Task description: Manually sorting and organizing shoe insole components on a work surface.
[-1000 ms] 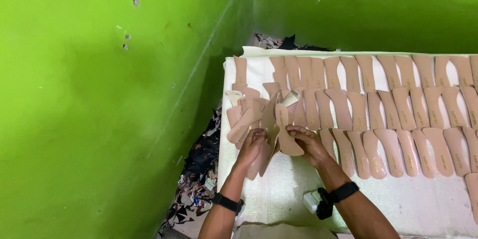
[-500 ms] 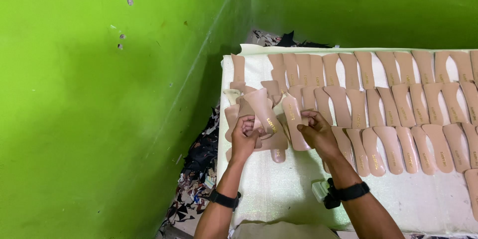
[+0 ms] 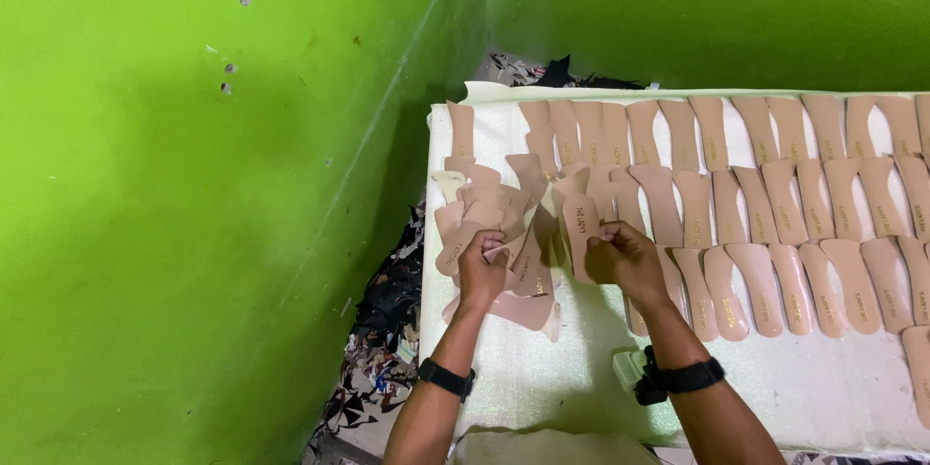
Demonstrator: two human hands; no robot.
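Left hand gripping a fanned bundle of tan insoles at ten o'clock on the table; right hand pinching one insole. Loose grip risks spilling the bundle onto neat rows at two o'clock.

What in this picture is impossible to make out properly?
- Head view: the fingertips of the left hand and right hand are curled out of sight, so each grip is unclear.
- The pile of insoles overlaps, so no count is possible.
- The rows of insoles are cut off by the right edge.
- The scraps on the floor are too small to identify.
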